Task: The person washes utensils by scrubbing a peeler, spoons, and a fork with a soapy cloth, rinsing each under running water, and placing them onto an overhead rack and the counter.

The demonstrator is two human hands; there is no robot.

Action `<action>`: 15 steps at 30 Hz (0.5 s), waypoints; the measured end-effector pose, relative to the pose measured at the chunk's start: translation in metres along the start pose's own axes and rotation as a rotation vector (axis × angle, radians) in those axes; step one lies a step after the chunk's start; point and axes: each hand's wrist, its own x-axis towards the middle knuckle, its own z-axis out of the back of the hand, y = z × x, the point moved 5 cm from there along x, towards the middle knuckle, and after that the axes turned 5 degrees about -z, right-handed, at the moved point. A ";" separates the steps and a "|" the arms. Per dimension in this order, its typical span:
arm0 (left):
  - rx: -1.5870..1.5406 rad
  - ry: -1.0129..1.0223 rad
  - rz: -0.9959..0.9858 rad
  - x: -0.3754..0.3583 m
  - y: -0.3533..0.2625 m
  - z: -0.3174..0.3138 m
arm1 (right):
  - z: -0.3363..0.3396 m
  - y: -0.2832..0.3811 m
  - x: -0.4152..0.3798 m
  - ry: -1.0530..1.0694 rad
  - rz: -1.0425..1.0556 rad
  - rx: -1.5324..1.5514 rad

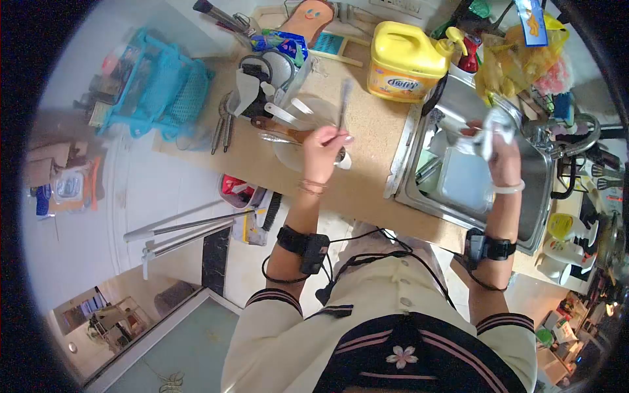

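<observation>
Our L grip (324, 149) pinches a blurred utensil (344, 101) by one end above desk (370, 147), prob. for control; our R grip (504, 160) bunches white cloth (496, 128) over sink (534, 196), prob. for drips.

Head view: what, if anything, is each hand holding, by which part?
Left hand: blurred slim utensil, by its near end. Right hand: apparently a white cloth; gripped part unclear.

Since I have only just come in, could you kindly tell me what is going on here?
A person stands at a counter with a sink. Their left hand holds a slim, blurred utensil near other utensils; their right hand holds what looks like a white cloth over the sink, where a pale container lies. A yellow jug stands beside the sink.
</observation>
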 end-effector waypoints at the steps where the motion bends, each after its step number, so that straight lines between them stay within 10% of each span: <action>1: -0.027 -0.042 0.012 0.001 0.004 0.009 | 0.016 -0.006 -0.004 -0.019 -0.022 0.098; 4: -0.153 -0.099 0.054 0.001 0.010 0.019 | 0.052 -0.025 -0.019 -0.085 0.212 -0.103; 12: -0.136 0.033 0.114 0.001 -0.003 0.001 | 0.067 -0.057 -0.051 -0.465 -0.192 0.403; 15: -0.184 0.178 0.147 -0.007 -0.017 -0.037 | 0.128 -0.061 -0.057 -0.595 -0.267 -0.202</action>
